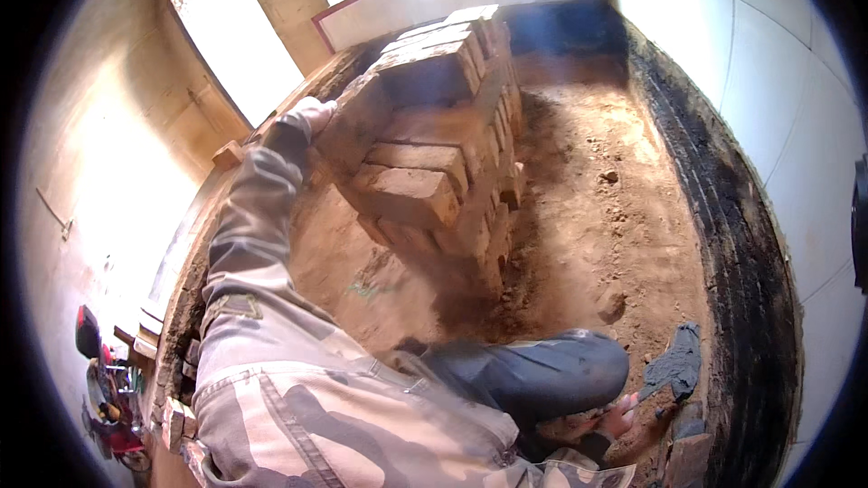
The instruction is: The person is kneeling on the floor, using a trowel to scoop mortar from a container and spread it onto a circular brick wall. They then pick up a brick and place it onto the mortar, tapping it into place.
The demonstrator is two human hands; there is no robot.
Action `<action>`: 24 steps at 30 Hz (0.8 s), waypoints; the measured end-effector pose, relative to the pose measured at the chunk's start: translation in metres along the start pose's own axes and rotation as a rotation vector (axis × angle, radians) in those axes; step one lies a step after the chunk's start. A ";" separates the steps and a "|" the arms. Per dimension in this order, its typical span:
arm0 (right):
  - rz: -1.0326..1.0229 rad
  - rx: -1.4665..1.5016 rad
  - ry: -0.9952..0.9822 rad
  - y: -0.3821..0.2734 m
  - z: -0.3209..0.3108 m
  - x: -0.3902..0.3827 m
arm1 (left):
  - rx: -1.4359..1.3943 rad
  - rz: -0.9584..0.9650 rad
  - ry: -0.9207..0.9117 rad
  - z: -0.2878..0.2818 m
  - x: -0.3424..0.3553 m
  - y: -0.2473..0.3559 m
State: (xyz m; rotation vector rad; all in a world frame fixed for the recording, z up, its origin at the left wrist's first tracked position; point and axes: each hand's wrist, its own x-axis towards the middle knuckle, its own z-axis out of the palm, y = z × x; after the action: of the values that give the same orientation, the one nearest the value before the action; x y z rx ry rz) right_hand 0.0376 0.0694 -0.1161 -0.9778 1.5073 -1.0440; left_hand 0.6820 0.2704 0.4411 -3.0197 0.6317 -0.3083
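Observation:
My left arm, in a camouflage sleeve, stretches forward to the upper left. My left hand (315,115) is against the edge of a reddish brick (351,125) at the near left of a brick stack (434,68); blur and the small size hide how its fingers lie. My right hand (619,417) is low on the right, beside my bent knee, closed around the handle of a trowel (644,392). Dark grey mortar (676,363) covers the trowel's blade. Two bricks (411,181) lie side by side on the nearer, lower part of the stack.
Loose soil and clods (611,176) lie along the right of the stack. A blackened low wall (723,217) borders the right side, below white panels (778,81). Beside the trowel stands a brick piece (689,452). A red vehicle (113,398) is at the far lower left.

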 end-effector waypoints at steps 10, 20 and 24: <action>0.009 -0.030 0.095 0.065 -0.028 0.027 | -0.219 0.089 -0.012 -0.009 -0.011 0.080; -0.137 0.230 0.246 0.071 -0.049 0.033 | -0.255 0.110 -0.379 0.007 -0.020 0.134; -0.057 -0.109 0.117 0.025 -0.038 0.013 | -0.189 0.057 -0.363 0.011 -0.020 0.131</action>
State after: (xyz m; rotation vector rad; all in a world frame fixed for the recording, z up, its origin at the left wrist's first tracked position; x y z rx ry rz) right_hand -0.0035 0.0695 -0.1389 -1.0566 1.6551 -1.0845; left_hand 0.6144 0.1585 0.4156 -3.1019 0.7451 0.3134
